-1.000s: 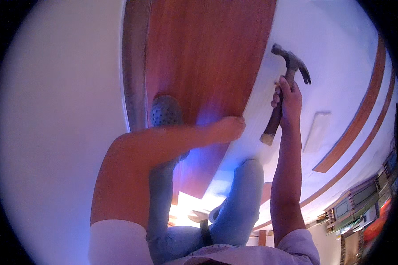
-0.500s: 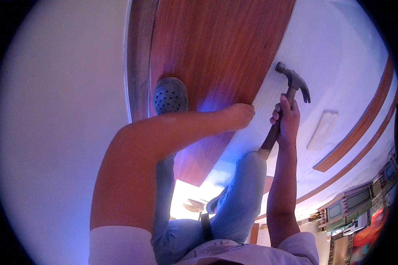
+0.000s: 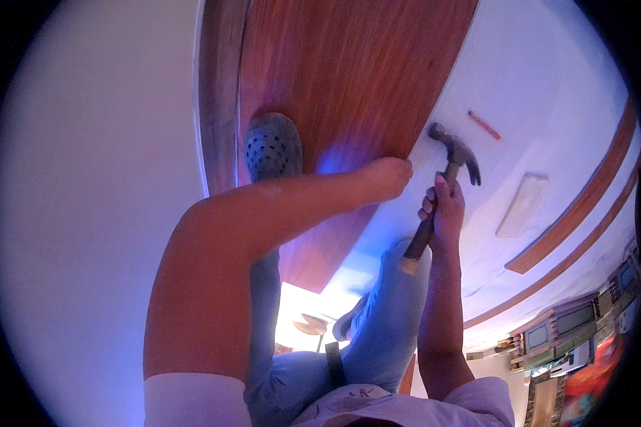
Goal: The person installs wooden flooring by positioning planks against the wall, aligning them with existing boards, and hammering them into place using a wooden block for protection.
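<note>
My right hand (image 3: 449,212) is wrapped round the handle of a claw hammer (image 3: 457,153), just below its head. The hammer's dark striking face points toward the edge of the reddish-brown wooden panel (image 3: 349,78), and its claw points away to the right. At that panel edge, my left hand (image 3: 389,179) is closed with its fingertips drawn together. Whatever it pinches, if anything, is too small or hidden to make out. My left foot, in a dark perforated clog (image 3: 273,148), rests on the panel.
On the pale floor (image 3: 541,85) to the right lie a red pencil-like stick (image 3: 485,125), a whitish rectangular block (image 3: 523,206) and narrow wooden strips (image 3: 573,220). A plain wall (image 3: 100,178) runs along the left. Cabinets (image 3: 559,331) stand at the lower right.
My right hand has brought the hammer left and slightly nearer to me, uncovering the red stick on the floor. The left hand has barely shifted at the panel edge.
</note>
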The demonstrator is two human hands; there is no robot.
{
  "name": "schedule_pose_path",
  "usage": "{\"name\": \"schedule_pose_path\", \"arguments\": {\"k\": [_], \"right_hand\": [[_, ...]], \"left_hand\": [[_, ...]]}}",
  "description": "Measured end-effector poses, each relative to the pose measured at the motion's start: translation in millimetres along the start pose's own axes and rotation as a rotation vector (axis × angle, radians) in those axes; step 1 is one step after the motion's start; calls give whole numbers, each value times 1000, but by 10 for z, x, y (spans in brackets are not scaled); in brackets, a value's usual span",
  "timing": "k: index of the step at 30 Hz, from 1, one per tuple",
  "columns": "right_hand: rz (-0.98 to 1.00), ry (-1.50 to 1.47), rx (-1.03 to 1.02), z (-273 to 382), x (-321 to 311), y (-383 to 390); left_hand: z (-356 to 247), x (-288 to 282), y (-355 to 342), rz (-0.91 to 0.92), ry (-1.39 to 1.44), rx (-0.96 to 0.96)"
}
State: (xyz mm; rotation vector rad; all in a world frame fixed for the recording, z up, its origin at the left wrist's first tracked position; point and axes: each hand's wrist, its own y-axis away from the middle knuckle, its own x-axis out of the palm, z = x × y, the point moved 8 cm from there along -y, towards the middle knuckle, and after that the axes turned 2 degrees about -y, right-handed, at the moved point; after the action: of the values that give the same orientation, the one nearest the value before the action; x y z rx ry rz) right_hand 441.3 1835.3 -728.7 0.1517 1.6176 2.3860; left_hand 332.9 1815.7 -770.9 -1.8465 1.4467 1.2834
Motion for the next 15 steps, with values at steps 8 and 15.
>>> {"name": "schedule_pose_path", "arguments": {"k": [8,15], "right_hand": [[34,34,-45,-3,-10,-7],[41,43,15,-126,-354,137]], "left_hand": [[-72,86,16,63,-12,12],[26,21,14,157,48,-7]]}}
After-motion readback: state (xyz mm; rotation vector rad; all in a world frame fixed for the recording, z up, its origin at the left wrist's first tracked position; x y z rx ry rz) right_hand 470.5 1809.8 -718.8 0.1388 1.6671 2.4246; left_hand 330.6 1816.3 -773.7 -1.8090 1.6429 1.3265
